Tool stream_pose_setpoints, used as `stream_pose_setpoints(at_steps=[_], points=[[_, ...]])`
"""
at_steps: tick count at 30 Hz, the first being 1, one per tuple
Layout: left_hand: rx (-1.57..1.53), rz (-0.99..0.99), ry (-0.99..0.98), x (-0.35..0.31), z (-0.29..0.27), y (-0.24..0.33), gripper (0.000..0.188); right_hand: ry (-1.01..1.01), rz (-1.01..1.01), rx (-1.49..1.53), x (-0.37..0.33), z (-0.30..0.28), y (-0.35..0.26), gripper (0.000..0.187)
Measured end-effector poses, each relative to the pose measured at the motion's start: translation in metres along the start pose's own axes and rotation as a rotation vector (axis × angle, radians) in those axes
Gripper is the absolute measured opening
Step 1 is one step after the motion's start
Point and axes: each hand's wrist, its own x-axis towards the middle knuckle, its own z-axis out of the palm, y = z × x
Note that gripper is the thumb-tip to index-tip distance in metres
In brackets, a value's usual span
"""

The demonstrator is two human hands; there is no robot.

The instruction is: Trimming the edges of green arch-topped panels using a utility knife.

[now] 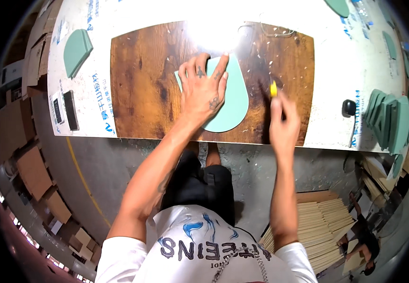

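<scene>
A pale green, teardrop-shaped sheet [233,96] with a rounded near edge lies on a brown wood-grain board [141,80]. My left hand [203,87] rests on top of it, fingers spread and pressing down, and covers its left part. To the right of the sheet, apart from it, my right hand [284,113] is closed around a small tool with a bright yellow part [274,89] pointing away from me. The tool's exact kind is too small to tell.
The board sits on a white printed worktable [91,94]. Green pieces [77,53] lie at the left, and a taller stack [389,120] stands at the right. A phone-like black object [71,110] and a black mouse-like object [348,108] flank the board. Stacked panels [320,226] and another person [367,240] are behind right.
</scene>
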Motion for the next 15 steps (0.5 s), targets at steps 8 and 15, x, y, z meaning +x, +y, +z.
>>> stream_pose_setpoints(at_steps=[8,15], points=[[0.029,0.034,-0.014,0.0,-0.012,-0.002,0.042,-0.169,0.868,0.674,-0.174,0.023,-0.026,0.024],[0.023,0.025,-0.234,-0.056,-0.022,0.03,0.064,0.099,0.958,0.975,-0.157,0.049,-0.03,0.031]])
